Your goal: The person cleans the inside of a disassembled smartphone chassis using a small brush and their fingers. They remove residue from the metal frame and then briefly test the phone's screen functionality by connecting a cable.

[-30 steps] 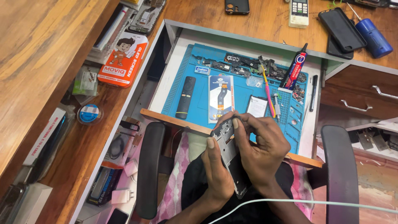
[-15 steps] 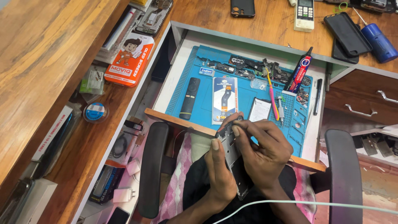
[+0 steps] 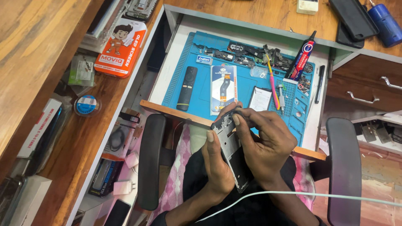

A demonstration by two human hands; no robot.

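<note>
The phone frame is still gripped by both hands, left hand and right hand, over the blue mat; little has shifted since earlier.

Hands: two, left and right. Phone frame: one. Blue mat: one. Black remote: one. Glue tube: one. Pink tool: one. Orange box: one. Chair armrests: two, and. White cable: one.
</note>
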